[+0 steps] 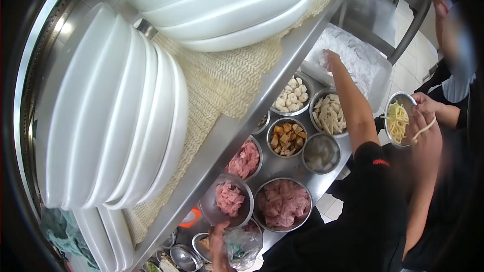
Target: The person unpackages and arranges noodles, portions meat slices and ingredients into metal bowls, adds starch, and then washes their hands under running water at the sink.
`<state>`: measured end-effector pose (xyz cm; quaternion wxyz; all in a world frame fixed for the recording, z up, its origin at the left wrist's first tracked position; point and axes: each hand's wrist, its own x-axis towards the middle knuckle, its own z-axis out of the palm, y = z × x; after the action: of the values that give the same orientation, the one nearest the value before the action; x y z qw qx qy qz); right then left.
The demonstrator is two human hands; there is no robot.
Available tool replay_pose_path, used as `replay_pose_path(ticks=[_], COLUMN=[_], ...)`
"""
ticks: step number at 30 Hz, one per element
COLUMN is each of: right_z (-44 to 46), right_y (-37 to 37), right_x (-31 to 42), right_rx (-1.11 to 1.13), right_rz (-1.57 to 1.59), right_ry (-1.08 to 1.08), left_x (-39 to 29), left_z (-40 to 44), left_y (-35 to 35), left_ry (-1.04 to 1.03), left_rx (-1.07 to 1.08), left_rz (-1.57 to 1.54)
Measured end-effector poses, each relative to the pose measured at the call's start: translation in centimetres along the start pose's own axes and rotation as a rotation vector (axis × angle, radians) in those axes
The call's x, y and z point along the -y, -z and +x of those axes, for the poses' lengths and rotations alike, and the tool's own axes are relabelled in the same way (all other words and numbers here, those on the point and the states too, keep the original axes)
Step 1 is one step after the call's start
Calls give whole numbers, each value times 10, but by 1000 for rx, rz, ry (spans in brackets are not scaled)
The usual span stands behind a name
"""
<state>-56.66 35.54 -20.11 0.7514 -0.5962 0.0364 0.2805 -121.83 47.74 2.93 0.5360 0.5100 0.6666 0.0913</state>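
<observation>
My right hand (331, 60) reaches to the near edge of a box of white, crinkled-looking material (353, 58). Its fingers are curled, and what lies between them does not show clearly. At the bottom, my left hand (219, 248) is closed at the lower rim of a metal bowl (207, 202) with a small portion of pink sliced meat (230, 199). A clear plastic bag (244, 249) lies beside that hand. Nearby stand a larger bowl of pink meat (283, 204), another meat bowl (244, 158), and bowls of white balls (292, 94), pale slices (328, 114) and brown chunks (287, 138).
Stacked white bowls (111, 116) and more white bowls (222, 10) sit on a cream mesh mat (222, 83) on the steel shelf. To the right, a co-worker's hands (427, 126) hold a bowl of yellow noodles (398, 123). A metal frame (413, 25) stands beyond the box.
</observation>
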Motion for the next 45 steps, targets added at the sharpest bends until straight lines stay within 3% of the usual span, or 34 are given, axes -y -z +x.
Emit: replay_pose_path(ticks=[2,3,5,8,10,12,15,16,17,19,20,21,24,26,29,30,31,33,35,36,38,40,43,45], right_z=[-42,-38,-11,-84,-161,-205,-302,-316,-340,-376,-393,-409,-475,-515,-571,-593,-615,-664,-718,-739,-777,-809,-854,-866], right_y=[-24,-20,2,-52,-105,-129,-174,-192,-211,-234,-246,-260,-289,-306,-326,-327,-337,-355,-367,-375,-379,-389,-406,-417], right_x=[18,22,21,44,72,72,75,67,69,63,64,59,25,25,25,14,9,-9,-13,-31,-80,-84,-79,-96], right_rx=[-159,-151,182,208,10,156,304,488,513,858,985,1040,1174,1274,1334,1361,1389,1458,1678,1685,1692,1752,1908,1971], right_rz=[352,350,422,547,429,438,132,196,-10,-205,-360,-537,-871,-969,-980,-884,-780,-642,-941,-941,-501,-604,-852,-595], right_ry=[38,45,-16,156,163,120,159,105,21,85,165,565,657,710,682,779,840,853,741,747,1095,1059,941,983], left_x=[-6,-6,-7,-4,-6,-8,-6,-3,-1,-2,-32,-43,-29,-31,32,42,53,75,120,146,184,204,223,258], left_z=[-2,-1,7,16,19,21,23,37,42,37,10,0,-26,-64,-79,-108,-129,-160,-179,-185,-197,-226,-248,-244], left_y=[-7,-9,-12,-16,-21,-25,-28,-25,-24,-19,-11,-4,30,58,110,117,132,158,194,212,240,272,298,322], left_ry=[-14,-26,-13,-34,-85,-19,55,76,89,77,57,62,6,93,17,-73,-72,-7,-38,-86,-150,-96,-102,-89], left_rx=[-3,-7,34,103,132,169,266,309,312,272,294,282,322,100,179,52,38,-190,-193,-234,-279,-144,-370,-329], left_rz=[2,5,-8,-20,-30,-24,-31,-43,-51,-31,-3,-4,-84,-11,-68,-99,-110,-182,-269,-269,-282,-360,-370,-389])
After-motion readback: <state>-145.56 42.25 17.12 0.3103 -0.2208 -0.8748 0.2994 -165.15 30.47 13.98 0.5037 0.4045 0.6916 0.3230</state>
